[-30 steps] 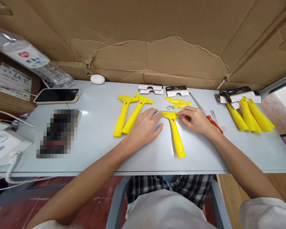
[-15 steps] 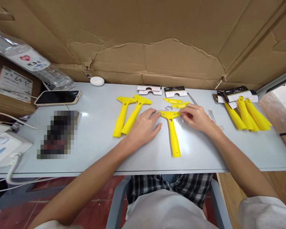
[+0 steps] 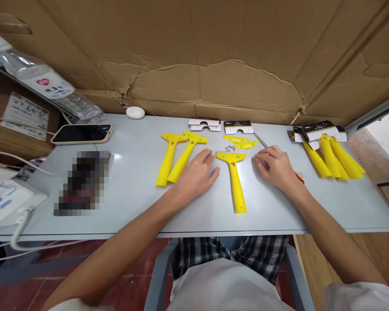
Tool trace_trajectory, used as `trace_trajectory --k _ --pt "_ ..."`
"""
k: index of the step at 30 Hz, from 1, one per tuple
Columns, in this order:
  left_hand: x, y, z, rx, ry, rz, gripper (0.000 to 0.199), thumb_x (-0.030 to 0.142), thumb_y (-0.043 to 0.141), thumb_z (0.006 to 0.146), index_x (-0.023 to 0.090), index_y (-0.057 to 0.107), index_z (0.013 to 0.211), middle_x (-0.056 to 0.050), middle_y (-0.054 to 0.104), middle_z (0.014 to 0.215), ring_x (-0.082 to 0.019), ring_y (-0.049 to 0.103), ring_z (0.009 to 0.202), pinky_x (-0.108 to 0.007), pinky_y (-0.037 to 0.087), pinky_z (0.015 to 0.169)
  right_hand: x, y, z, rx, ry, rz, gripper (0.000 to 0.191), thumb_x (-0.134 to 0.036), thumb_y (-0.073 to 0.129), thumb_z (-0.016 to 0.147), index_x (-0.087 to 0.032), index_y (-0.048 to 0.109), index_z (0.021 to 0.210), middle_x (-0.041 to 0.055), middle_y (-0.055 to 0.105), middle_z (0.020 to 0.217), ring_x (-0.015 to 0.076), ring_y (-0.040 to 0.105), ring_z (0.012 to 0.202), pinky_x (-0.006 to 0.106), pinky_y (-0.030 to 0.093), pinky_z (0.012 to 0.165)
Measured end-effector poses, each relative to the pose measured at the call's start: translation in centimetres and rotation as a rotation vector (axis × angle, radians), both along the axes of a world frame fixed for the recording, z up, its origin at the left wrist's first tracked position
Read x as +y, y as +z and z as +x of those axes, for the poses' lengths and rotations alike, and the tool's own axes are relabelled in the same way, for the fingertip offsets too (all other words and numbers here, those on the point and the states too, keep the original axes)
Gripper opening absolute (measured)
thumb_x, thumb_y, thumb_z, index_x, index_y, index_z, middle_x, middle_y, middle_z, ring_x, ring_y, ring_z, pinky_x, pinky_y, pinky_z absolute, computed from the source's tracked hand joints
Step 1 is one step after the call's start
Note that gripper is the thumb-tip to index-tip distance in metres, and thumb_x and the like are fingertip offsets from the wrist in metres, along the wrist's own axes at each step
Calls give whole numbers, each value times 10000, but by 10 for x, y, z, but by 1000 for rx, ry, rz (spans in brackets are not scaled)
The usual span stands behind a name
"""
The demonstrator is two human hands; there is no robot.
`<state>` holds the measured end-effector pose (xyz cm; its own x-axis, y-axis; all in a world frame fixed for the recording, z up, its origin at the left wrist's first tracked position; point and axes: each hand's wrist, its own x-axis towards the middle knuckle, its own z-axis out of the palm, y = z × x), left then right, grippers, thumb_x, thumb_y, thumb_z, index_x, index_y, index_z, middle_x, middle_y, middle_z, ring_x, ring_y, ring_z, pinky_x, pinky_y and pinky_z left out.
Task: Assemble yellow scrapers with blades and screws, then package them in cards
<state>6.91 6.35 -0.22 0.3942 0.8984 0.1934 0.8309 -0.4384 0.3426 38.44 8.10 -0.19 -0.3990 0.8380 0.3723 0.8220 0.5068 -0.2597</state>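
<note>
A yellow scraper handle [image 3: 235,183] lies on the table in front of me, its wide head pointing away and its shaft towards me. My left hand [image 3: 197,172] rests left of its head, fingers spread, apart from it and holding nothing. Right of the head, my right hand [image 3: 275,167] hovers with loosely curled fingers; I see nothing between thumb and fingertips. Beneath that wrist a red tool part [image 3: 299,177] shows, mostly hidden. Just beyond the head are small screws [image 3: 230,148] and two yellow curved cover pieces [image 3: 245,145].
Two more yellow scraper handles [image 3: 168,160] lie to the left. Folded cards [image 3: 238,127] and a thin metal rod [image 3: 260,139] are at the back. Carded yellow scrapers [image 3: 332,160] are piled right. A phone [image 3: 82,133], white oval object [image 3: 135,112] and bottle [image 3: 55,84] stand left.
My right hand has let go of the scraper head's right end and drawn away to the right. My left hand and the handle stay almost in place.
</note>
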Motion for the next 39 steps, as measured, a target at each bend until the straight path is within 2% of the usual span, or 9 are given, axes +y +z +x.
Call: trace_trajectory --k 5,14,16,19,21,24,28,32,39 --pt "0 -2 0 -5 -13 4 482 367 513 1063 66 667 1406 -254 593 1553 -401 578 1467 -562 493 1245 -11 -8 -5 -32 -26 6 286 -266 556 1044 -200 775 1215 158 716 1374 351 615 1325 556 557 1081" --pt "2 -5 1 -12 8 9 492 379 523 1054 68 683 1400 -251 606 1543 -395 600 1438 -562 490 1244 -13 -12 -14 -58 -76 -13 384 -253 497 1053 -151 707 1359 184 705 1441 374 611 1397 589 533 1134" --pt "2 -1 2 -29 20 15 475 368 530 1050 81 698 1387 -242 624 1521 -387 612 1417 -552 491 1238 -13 -11 -14 -68 -75 -13 376 -250 486 1058 -145 714 1338 186 701 1445 376 605 1401 587 524 1142" --pt "0 13 8 -38 57 48 460 377 522 1054 115 721 1374 -209 677 1455 -374 641 1359 -540 509 1197 -14 -10 -14 -84 -72 -21 362 -247 472 1061 -144 723 1302 187 695 1444 382 593 1401 580 525 1120" --pt "-3 25 16 -10 99 52 463 394 509 1061 137 731 1376 -184 743 1316 -367 690 1253 -529 550 1109 -14 -10 -14 -88 -66 -28 358 -246 468 1062 -150 720 1297 187 692 1442 381 584 1399 577 519 1118" --pt "-10 39 35 57 137 -39 477 420 527 1063 173 720 1422 -125 808 1098 -318 763 1005 -441 592 912 -14 -9 -15 -98 -65 -34 354 -251 467 1064 -149 713 1298 191 683 1449 384 566 1410 572 506 1124" --pt "-15 44 61 163 119 -99 493 458 537 1069 219 679 1476 -124 825 1140 -333 781 954 -417 571 799 -15 -9 -16 -119 -57 -32 337 -242 465 1065 -154 709 1281 197 673 1449 378 562 1410 549 495 1134" --pt "-14 42 71 250 102 -107 523 490 533 1068 258 637 1526 -142 816 1165 -379 786 954 -447 567 771 -16 -8 -17 -149 -56 -30 335 -243 459 1073 -133 701 1277 204 668 1454 381 553 1421 537 477 1164" --pt "-15 53 74 345 54 -146 506 305 542 1014 278 666 1504 -143 775 1165 -364 777 926 -442 575 759 -18 -6 -18 -166 -55 -47 308 -238 469 1073 -138 693 1259 214 652 1475 388 551 1422 535 484 1131"
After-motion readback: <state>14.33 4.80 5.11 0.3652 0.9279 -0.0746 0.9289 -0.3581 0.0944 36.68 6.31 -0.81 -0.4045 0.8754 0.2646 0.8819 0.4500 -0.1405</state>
